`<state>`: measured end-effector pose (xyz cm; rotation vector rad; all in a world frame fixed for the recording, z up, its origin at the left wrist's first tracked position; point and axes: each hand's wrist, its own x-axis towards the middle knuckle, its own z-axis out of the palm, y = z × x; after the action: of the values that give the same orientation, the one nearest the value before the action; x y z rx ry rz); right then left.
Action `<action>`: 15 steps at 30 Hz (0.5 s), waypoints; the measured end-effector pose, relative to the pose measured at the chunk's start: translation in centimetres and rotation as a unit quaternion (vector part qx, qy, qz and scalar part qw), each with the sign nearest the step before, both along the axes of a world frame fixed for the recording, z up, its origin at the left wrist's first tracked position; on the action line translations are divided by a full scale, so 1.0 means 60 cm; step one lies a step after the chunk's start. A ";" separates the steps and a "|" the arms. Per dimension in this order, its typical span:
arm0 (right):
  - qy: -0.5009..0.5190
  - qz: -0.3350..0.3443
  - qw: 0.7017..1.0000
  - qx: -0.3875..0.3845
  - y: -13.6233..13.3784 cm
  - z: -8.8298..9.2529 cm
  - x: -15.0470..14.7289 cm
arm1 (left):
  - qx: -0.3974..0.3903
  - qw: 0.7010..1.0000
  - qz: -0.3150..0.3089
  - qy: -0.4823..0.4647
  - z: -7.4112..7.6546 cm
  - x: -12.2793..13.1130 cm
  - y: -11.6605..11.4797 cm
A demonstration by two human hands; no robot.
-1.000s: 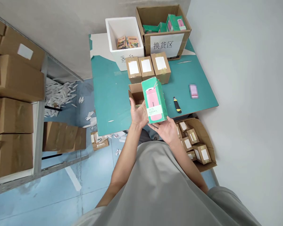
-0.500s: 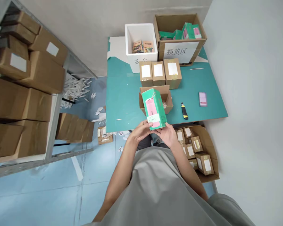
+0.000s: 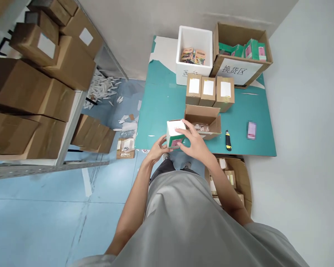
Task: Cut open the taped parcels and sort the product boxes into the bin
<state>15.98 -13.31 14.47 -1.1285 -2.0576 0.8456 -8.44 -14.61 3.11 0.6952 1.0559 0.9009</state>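
"Okay, hands?"
"Left hand (image 3: 156, 149) cups green box (image 3: 172, 131); right hand (image 3: 197, 147) holds it too, fingers spread."
"Long axis?"
"Roughly upright, white end up. Open carton (image 3: 202, 110) just beyond, right hand nearer."

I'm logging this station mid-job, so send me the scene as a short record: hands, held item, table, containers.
Left hand: holding the box from its lower left
Right hand: gripping the box from the right
Box face: white end toward the camera, green side below
Open carton: on the table, crinkled wrap inside
Knife: right of the open carton
Small cartons: three, closed, labelled, behind the open carton
Foam bin: small packs inside
Big carton: green boxes inside
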 end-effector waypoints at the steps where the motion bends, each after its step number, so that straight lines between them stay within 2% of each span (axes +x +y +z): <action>1: -0.024 0.000 1.000 0.017 -0.008 0.001 -0.017 | 0.015 1.000 0.007 0.005 -0.005 -0.015 0.009; 5: -0.077 -0.002 0.995 0.055 -0.042 -0.003 -0.070 | 0.053 0.998 0.024 0.028 -0.015 -0.078 0.043; 8: -0.075 -0.010 0.996 0.037 -0.031 -0.009 -0.095 | 0.052 0.998 0.019 0.036 -0.017 -0.118 0.061; 11: -0.051 -0.032 0.998 0.012 0.028 -0.017 -0.110 | 0.031 0.999 -0.002 0.021 -0.014 -0.156 0.068; 15: 0.012 -0.087 0.994 -0.067 0.140 -0.037 -0.123 | 0.012 0.999 -0.048 0.012 0.005 -0.202 0.061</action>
<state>8.61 -4.94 12.25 -1.3417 -1.8734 0.9154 -20.59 -10.96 3.40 0.7720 1.0266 0.8260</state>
